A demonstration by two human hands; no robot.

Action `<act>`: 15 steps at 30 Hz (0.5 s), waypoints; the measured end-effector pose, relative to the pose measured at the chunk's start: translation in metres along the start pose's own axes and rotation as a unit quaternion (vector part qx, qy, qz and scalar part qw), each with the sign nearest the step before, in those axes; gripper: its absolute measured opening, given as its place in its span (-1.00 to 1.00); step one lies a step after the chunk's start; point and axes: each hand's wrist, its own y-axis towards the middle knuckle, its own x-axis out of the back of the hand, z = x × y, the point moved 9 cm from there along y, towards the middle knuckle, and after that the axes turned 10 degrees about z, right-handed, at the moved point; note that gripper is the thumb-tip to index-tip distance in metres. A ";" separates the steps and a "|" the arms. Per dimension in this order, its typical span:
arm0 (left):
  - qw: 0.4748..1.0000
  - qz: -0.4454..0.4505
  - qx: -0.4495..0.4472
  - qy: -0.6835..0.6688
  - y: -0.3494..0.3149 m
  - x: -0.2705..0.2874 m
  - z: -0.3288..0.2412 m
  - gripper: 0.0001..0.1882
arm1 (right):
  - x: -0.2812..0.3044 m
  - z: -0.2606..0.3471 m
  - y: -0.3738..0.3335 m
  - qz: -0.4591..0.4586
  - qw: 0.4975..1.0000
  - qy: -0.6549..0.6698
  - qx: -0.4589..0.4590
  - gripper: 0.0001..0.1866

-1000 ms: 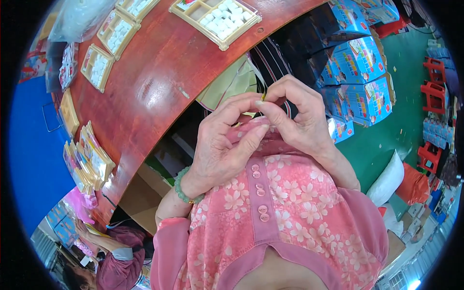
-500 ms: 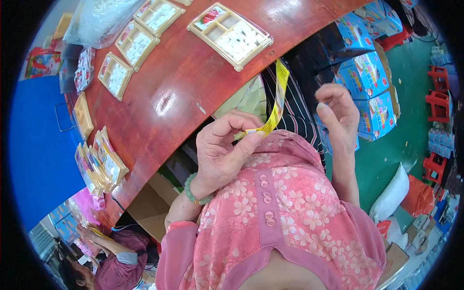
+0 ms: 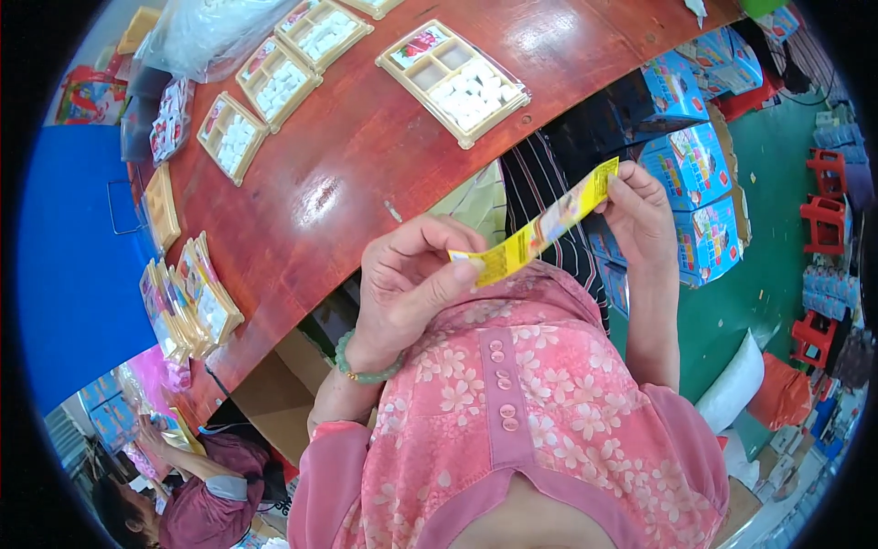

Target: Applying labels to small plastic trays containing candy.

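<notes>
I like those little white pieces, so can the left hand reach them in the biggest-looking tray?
Probably, though it's busy: the left hand pinches one end of the yellow strip. Nothing seems to block its way over the red table to the white pieces in the tray.

On the yellow strip [image 3: 551, 223], toward 2 o'clock from the centre, there stands small dark print near both ends, but it is too small to be read. Farther out, also at 2 o'clock, the blue boxes [image 3: 688, 166] carry rows of large coloured characters, which are bent and partly blurred. At 12 o'clock, whether the red-patterned card [image 3: 421, 46] bears writing, I cannot tell.
</notes>
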 end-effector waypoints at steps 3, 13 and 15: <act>0.998 -0.057 -0.016 0.004 0.000 0.016 0.001 -0.91 | -0.012 0.017 0.013 -0.007 0.998 -0.059 0.013 -0.93; 0.959 -0.241 -0.060 0.138 0.035 0.082 -0.039 -0.84 | -0.055 0.065 0.112 -0.024 0.958 -0.287 0.011 -0.87; 0.941 -0.251 -0.015 0.226 0.045 0.096 -0.044 -0.82 | -0.055 0.066 0.136 -0.024 0.943 -0.332 0.002 -0.84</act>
